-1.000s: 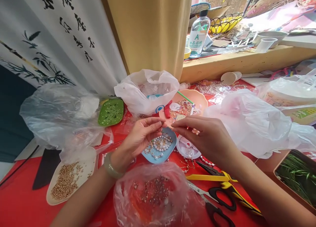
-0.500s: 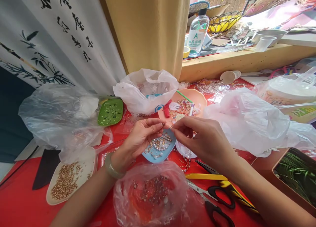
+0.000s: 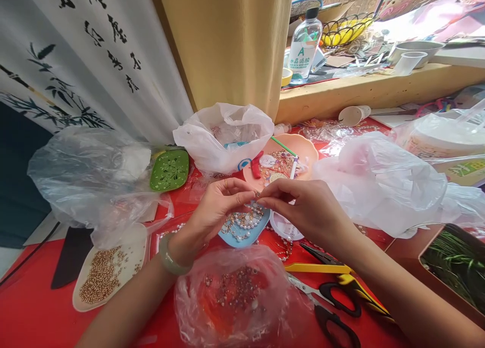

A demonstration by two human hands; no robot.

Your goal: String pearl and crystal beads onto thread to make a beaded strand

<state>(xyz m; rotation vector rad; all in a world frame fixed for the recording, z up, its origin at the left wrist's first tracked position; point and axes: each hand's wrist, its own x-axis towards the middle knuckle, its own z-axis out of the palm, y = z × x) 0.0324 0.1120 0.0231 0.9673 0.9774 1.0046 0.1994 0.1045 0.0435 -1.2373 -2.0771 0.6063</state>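
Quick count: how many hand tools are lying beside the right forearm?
2: the black-handled scissors and the yellow-handled pliers just beyond them, both on the red table, left of the right forearm in view. Others may be hidden underneath that arm.

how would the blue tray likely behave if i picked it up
The tray would probably stay stiff, judging by its smooth, even rim. Tilting it might send some beads sliding or rolling, as many look round and lie heaped inside.
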